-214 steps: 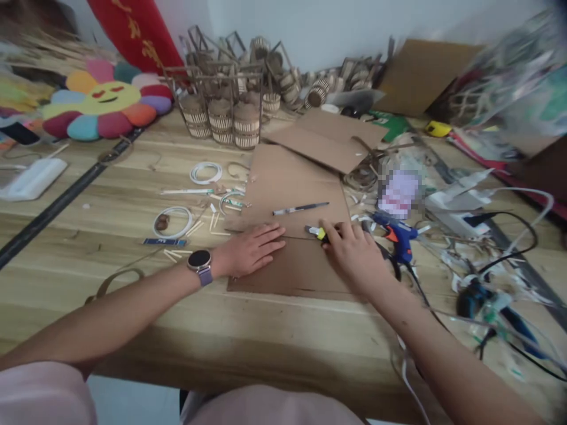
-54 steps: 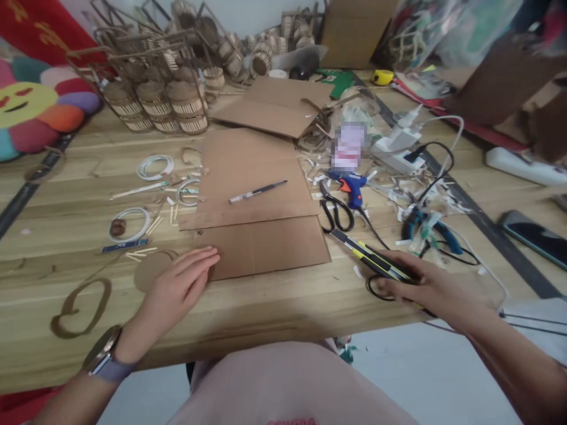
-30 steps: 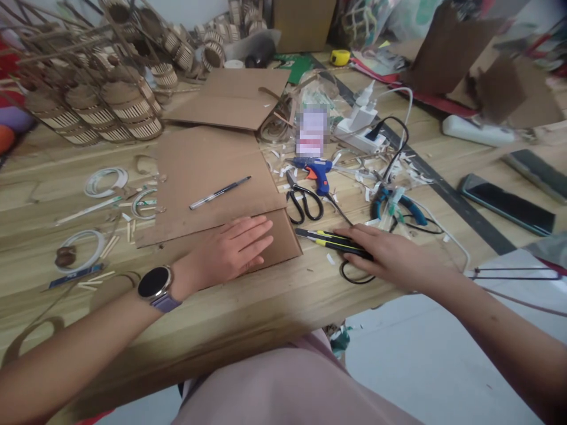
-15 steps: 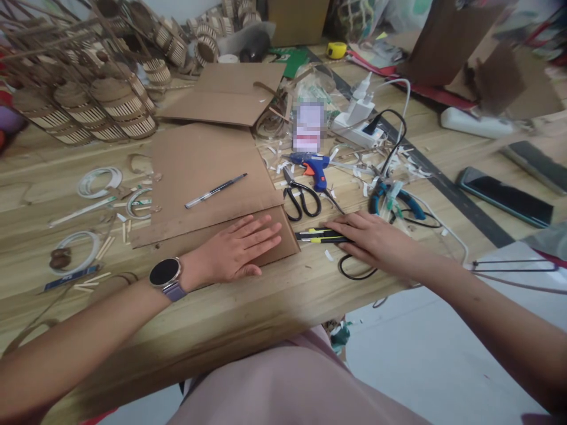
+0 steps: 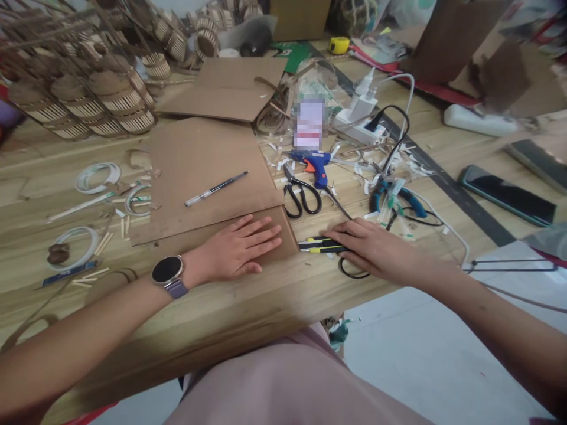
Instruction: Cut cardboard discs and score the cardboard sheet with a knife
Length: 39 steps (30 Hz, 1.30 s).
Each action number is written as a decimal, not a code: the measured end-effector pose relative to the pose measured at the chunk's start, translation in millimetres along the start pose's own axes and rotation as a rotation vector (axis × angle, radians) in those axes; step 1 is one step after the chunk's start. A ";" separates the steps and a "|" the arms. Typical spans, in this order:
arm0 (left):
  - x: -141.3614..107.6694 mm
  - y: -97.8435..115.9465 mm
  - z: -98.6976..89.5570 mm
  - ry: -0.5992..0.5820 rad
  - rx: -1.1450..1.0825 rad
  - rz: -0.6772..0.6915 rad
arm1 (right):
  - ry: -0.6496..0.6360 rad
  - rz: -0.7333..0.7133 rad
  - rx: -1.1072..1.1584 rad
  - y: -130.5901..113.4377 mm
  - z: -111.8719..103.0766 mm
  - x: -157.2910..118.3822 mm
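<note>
My left hand (image 5: 239, 247) lies flat with its fingers stretched out on the near strip of a brown cardboard sheet (image 5: 212, 159). A pen (image 5: 217, 189) rests on that sheet, beyond my fingers. To the right, my right hand (image 5: 370, 245) is closed over the handle of a black and yellow utility knife (image 5: 322, 244), whose tip points left at the cardboard's right edge. Part of the knife is hidden under my fingers. Black-handled scissors (image 5: 302, 195) and a blue glue gun (image 5: 315, 165) lie just beyond the knife.
Another cardboard piece (image 5: 225, 88) lies farther back. Woven bamboo baskets (image 5: 106, 97) crowd the back left. White tape rolls (image 5: 98, 177) and small sticks are at left. A power strip (image 5: 361, 127), blue-handled pliers (image 5: 410, 200), cables and phones (image 5: 509, 195) are at right.
My right hand has shifted slightly toward me with the utility knife, whose tip now sits a little nearer the table's front. My left hand has stayed in place.
</note>
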<state>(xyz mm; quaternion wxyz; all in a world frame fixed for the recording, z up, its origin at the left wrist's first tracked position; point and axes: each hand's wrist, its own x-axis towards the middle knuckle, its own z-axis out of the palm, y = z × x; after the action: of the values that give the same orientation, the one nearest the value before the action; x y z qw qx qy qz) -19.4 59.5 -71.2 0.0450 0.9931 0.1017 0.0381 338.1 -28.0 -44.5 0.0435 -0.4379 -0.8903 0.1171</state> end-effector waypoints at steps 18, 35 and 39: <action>3.8 1.5 -2.8 -0.021 -0.112 -0.053 | 0.037 0.022 0.096 -16.9 6.8 -15.6; 20.7 -0.4 -5.1 0.021 -0.226 -0.129 | 0.264 0.273 -0.012 -89.1 35.1 -28.9; 23.3 -5.1 -7.9 0.096 -0.374 -0.159 | 0.315 0.323 -0.035 -98.2 42.6 -19.9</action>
<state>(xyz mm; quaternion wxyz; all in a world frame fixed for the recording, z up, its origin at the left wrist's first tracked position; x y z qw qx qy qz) 1.6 69.9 -62.3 0.2267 0.9533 0.1727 0.1001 267.1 -108.9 -61.1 0.1550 -0.5883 -0.7928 0.0371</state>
